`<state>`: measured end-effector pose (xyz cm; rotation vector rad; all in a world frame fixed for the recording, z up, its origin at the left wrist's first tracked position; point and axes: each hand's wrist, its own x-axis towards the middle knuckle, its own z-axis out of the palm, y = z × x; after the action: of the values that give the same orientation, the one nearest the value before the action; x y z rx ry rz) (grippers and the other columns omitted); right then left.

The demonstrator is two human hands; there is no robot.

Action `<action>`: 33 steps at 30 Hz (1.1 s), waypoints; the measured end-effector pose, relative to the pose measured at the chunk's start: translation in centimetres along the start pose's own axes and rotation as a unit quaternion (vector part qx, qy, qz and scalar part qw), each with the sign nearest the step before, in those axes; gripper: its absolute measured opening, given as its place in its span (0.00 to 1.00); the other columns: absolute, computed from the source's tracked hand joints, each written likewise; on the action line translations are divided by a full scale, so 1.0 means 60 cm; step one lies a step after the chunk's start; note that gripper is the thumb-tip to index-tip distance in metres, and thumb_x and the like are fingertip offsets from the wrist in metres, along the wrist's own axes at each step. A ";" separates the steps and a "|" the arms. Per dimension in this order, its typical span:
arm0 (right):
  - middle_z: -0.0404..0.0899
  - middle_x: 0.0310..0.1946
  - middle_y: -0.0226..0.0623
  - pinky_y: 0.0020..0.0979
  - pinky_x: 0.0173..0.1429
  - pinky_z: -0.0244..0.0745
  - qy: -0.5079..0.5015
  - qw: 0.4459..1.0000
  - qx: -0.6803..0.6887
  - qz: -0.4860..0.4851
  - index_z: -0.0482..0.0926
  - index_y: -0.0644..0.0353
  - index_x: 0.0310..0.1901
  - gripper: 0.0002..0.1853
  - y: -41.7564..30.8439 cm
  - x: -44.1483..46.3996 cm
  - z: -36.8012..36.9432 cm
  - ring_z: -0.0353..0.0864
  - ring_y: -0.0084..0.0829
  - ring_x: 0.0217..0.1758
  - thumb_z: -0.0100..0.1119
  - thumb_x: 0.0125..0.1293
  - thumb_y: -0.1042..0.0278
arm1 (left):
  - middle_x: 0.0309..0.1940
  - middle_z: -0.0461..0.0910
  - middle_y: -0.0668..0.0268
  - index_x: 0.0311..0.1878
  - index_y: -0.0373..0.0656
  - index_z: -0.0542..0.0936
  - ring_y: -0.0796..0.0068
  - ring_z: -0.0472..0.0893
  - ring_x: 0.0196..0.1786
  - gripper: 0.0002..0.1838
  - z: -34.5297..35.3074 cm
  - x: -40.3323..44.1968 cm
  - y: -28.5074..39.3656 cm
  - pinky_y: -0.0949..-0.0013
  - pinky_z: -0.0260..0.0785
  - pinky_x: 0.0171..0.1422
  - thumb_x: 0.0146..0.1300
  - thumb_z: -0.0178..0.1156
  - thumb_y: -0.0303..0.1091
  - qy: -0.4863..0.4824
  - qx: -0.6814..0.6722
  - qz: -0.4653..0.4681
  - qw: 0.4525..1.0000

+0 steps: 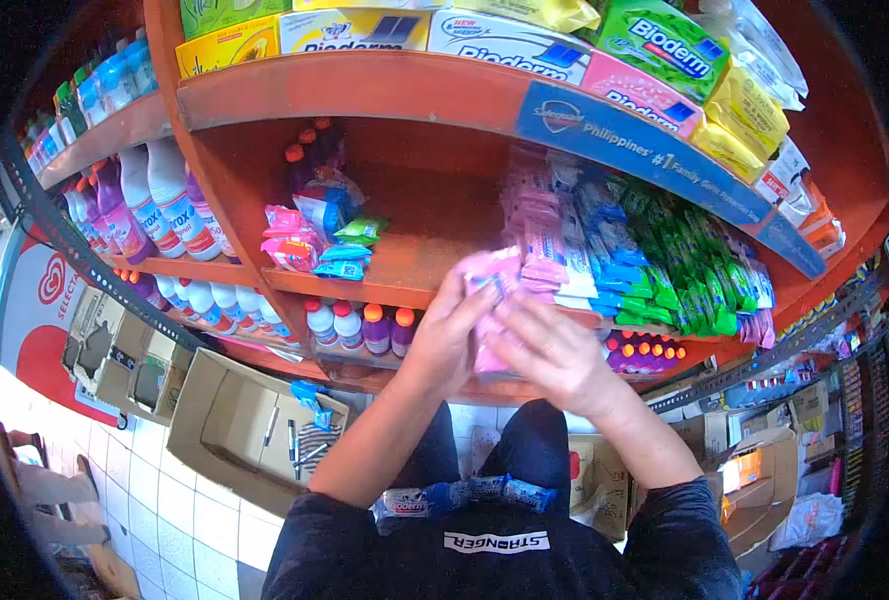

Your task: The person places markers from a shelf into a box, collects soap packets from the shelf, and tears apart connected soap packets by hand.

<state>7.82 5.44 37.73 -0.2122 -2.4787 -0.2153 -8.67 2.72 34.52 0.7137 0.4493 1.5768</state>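
Observation:
My left hand (pixel 442 335) is wrapped round the left side of a bundle of pink packets (pixel 490 290), held up in front of the shelf. My right hand (pixel 554 355) presses on the bundle from the right with its fingers bent over it. Just behind my hands, stacked pink packets (pixel 542 245) stand on the middle shelf, with blue packets (pixel 614 245) and green packets (pixel 699 260) to their right. On my lap rest several dark blue Bioderm packets (pixel 409 502).
Bioderm boxes (pixel 509 42) line the upper shelf. Loose pink, blue and green packets (pixel 329 235) lie on the left of the middle shelf (pixel 414 275). Bottles (pixel 164 200) fill the side shelves. An open cardboard box (pixel 229 410) with pens stands on the tiled floor; a person's bare legs (pixel 59 485) show at far left.

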 end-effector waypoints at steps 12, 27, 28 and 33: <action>0.76 0.54 0.46 0.39 0.62 0.70 0.151 0.975 0.004 0.164 0.79 0.58 0.51 0.23 0.145 -0.026 0.032 0.74 0.47 0.59 0.58 0.52 0.87 | 0.71 0.56 0.57 0.70 0.34 0.58 0.66 0.53 0.74 0.35 -0.013 0.179 -0.034 0.65 0.39 0.77 0.71 0.43 0.53 -0.049 0.226 0.107 0.967; 0.69 0.61 0.51 0.41 0.68 0.62 0.164 0.964 0.049 0.206 0.73 0.64 0.58 0.25 0.117 -0.061 -0.008 0.68 0.46 0.65 0.59 0.56 0.74 | 0.68 0.61 0.49 0.67 0.33 0.63 0.57 0.58 0.72 0.28 -0.028 0.143 -0.048 0.63 0.47 0.74 0.66 0.50 0.36 -0.021 0.466 0.289 0.836; 0.72 0.59 0.50 0.40 0.67 0.63 0.181 0.956 0.061 0.221 0.74 0.65 0.57 0.23 0.099 -0.073 -0.033 0.70 0.45 0.63 0.58 0.57 0.74 | 0.66 0.64 0.50 0.65 0.35 0.67 0.57 0.62 0.70 0.27 -0.032 0.099 -0.033 0.61 0.49 0.73 0.64 0.54 0.36 -0.046 0.494 0.301 0.814; 0.79 0.47 0.46 0.38 0.59 0.70 0.112 0.881 0.132 0.439 0.77 0.67 0.52 0.18 -0.008 -0.219 -0.040 0.77 0.41 0.53 0.57 0.59 0.76 | 0.64 0.68 0.55 0.59 0.42 0.73 0.54 0.66 0.67 0.27 -0.158 -0.104 -0.074 0.54 0.54 0.69 0.57 0.62 0.41 -0.080 0.682 0.091 0.721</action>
<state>19.47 3.15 31.52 -1.0816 -1.9205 0.4559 -11.63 -1.68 23.57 2.0320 1.4929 1.1063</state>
